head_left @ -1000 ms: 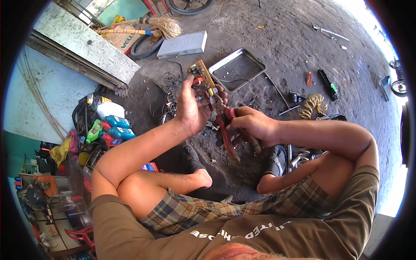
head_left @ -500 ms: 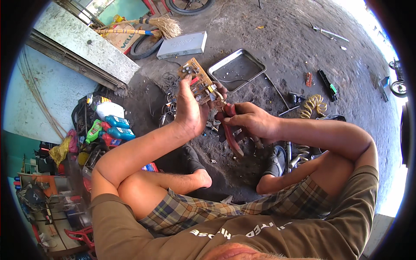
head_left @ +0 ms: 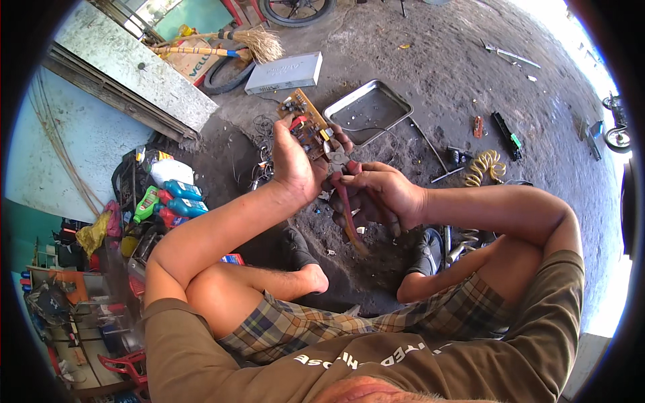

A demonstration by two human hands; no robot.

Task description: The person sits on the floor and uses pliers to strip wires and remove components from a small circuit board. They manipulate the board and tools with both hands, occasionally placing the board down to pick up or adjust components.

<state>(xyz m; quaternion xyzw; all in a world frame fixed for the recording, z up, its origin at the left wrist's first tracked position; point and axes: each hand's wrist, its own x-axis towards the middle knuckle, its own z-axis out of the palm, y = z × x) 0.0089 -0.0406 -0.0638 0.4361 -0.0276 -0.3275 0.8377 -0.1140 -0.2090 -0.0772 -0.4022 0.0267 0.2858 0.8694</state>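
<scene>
My left hand (head_left: pixel 292 164) grips a brown circuit board (head_left: pixel 306 114) with small dark, red and yellow components, its thumb along the board's left edge and fingertips around the right. My right hand (head_left: pixel 386 191) is closed on red-handled pliers (head_left: pixel 338 161), whose metal jaws are at the board's lower end, close to my left fingers. Whether the jaws pinch a component is too small to tell. My crossed legs and dark footwear (head_left: pixel 426 255) are below.
A metal tray (head_left: pixel 369 87), coiled yellow hose (head_left: pixel 485 168), rods (head_left: pixel 430 148) and loose parts lie on the dirty floor. Bottles (head_left: pixel 181 190) crowd the left. A long grey box (head_left: pixel 282 70), broom (head_left: pixel 259 43) and tyres are behind; a motorcycle (head_left: pixel 617 134) is at far right.
The board has shifted slightly up and left since a second ago, with my left hand. The pliers and my right hand have shifted and turned slightly, their jaws remaining at the board's lower end.
</scene>
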